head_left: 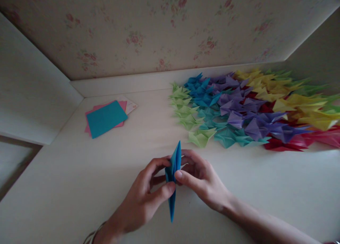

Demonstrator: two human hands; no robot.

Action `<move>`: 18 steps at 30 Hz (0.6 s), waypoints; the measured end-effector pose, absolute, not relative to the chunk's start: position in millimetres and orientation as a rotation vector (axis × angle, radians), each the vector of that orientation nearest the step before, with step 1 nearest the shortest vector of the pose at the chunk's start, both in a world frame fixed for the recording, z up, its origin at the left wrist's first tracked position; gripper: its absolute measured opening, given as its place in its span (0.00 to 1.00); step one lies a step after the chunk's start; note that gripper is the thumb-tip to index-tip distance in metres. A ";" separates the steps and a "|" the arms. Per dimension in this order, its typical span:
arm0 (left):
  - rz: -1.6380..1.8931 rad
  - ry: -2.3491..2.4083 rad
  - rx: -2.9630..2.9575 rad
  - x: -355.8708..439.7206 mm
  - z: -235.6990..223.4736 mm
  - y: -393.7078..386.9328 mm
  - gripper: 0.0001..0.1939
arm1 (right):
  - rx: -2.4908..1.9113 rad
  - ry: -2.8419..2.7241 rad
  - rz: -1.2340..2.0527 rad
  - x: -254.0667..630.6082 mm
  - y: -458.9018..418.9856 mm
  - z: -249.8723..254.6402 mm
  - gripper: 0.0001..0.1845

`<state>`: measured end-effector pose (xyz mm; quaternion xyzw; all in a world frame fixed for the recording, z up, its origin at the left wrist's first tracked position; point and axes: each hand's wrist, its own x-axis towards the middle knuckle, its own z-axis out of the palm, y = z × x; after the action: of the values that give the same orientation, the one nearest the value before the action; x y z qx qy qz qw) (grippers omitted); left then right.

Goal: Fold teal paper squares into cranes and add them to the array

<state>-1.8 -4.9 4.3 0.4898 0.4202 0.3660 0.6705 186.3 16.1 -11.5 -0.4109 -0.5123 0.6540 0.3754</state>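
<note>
A folded blue origami paper point(172, 198) stands on edge between my hands, its two long points running up and down and its layers partly spread in the middle. My left hand point(148, 190) grips it from the left, thumb on the near layers and fingers behind. From the right, my right hand point(199, 176) pinches it, thumb at the centre fold. The fingertips of both hands are partly hidden by the paper. Just beyond my right hand lies a light green paper crane point(202, 137), the nearest of many.
Rows of folded cranes cover the back right: blue point(203, 91), purple point(236, 102), yellow point(300, 104) and red point(287, 143). At the back left, a blue sheet point(107, 118) lies on pink sheets point(87, 127). The white table point(66, 176) meets a wallpapered wall point(159, 34) behind.
</note>
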 end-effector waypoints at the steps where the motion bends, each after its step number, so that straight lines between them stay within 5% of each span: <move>1: 0.822 0.944 1.111 -1.5 4.4 -4.9 0.13 | -1.058 -1.310 1.670 186.1 16.0 -11.6 0.22; 10: 0.867 1.091 1.138 -7.6 4.6 -6.7 0.11 | -1.098 -1.354 1.545 189.3 16.5 -13.0 0.17; 18: 0.796 1.161 1.404 -0.5 0.1 -4.6 0.17 | -1.211 -1.468 1.296 186.5 15.8 -18.8 0.27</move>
<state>-0.5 -4.6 0.1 0.5920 0.4893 0.3355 0.5454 186.5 15.8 -18.8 -0.4804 -0.5821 0.5142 0.4074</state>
